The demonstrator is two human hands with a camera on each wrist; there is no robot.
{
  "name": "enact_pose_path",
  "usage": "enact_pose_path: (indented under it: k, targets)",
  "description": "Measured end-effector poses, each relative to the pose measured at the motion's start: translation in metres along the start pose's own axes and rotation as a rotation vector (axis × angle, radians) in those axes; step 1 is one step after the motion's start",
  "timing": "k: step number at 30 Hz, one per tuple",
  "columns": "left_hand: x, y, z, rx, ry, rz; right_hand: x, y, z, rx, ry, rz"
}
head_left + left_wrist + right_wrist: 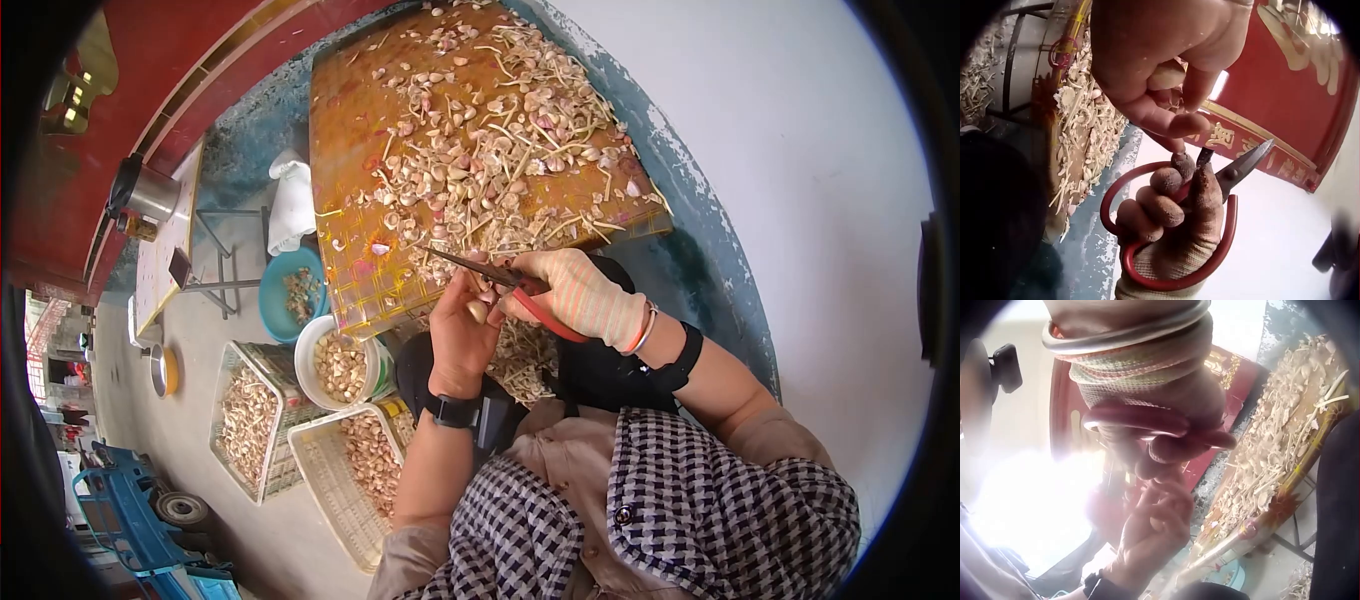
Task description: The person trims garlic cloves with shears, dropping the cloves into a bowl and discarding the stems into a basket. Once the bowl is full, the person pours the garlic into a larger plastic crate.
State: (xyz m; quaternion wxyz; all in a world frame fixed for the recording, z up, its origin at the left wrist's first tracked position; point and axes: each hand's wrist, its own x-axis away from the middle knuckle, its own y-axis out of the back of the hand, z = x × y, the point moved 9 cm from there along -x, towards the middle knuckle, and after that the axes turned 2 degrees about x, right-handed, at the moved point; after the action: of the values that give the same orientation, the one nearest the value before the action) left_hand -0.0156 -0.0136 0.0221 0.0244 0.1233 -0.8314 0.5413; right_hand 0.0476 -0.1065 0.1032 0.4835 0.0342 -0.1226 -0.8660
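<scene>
My bare left hand (464,340) holds garlic (478,311) between its curled fingers and thumb; in the left wrist view pale garlic (1166,76) shows in the palm, partly hidden by the fingers. A striped knit glove covers much of my right hand (585,295), which grips scissors (548,318) with red loop handles. Their dark blades point left, just above the left hand's fingertips. In the left wrist view, soiled right fingertips (1166,180) wrap one red loop. Both hands meet at the near edge of a table (340,130) strewn with garlic cloves, stalks and skins.
Left of my legs stand a white bucket (304,362) of cloves, a teal basin (268,308) and two plastic baskets, the nearer one pale (350,520), holding garlic. Dry stalks (525,360) lie in my lap. A white wall (840,200) rises on the right.
</scene>
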Motion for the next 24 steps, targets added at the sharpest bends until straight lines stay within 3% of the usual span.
enact_pose_path:
  k: [2, 4, 6, 7, 8, 10, 14, 17, 22, 24]
  targets:
    - [0.003, 0.006, 0.005, -0.023, -0.013, -0.198, -0.002, 0.003, 0.009, 0.151, 0.021, -0.072]
    - [0.006, -0.001, 0.007, 0.009, -0.011, -0.15, -0.01, -0.002, 0.001, 0.185, 0.034, -0.09]
    - [0.007, -0.004, 0.006, 0.086, -0.034, -0.094, -0.011, 0.001, 0.008, 0.537, 0.066, -0.156]
    - [0.012, -0.009, -0.002, -0.252, -0.167, -0.144, -0.013, -0.001, 0.008, 0.638, -0.009, -0.109]
    - [0.011, -0.008, 0.0, -0.248, -0.17, -0.145, -0.013, -0.004, 0.006, 0.724, 0.02, -0.115]
    - [0.007, 0.006, 0.009, 0.111, -0.133, -0.152, -0.012, -0.01, 0.009, 0.724, 0.057, -0.128]
    - [0.009, -0.009, 0.01, 0.091, -0.147, -0.068, -0.017, -0.015, -0.003, 0.712, -0.057, -0.036]
    - [0.014, -0.009, 0.01, 0.148, -0.137, -0.146, -0.02, -0.017, -0.031, 0.382, -0.153, -0.035]
    - [0.02, 0.001, 0.002, 0.201, -0.122, -0.145, 0.0, -0.009, -0.024, 0.28, -0.261, -0.119]
    - [0.021, 0.023, -0.004, 0.095, -0.144, -0.24, 0.009, -0.01, -0.03, -0.346, -0.274, -0.147]
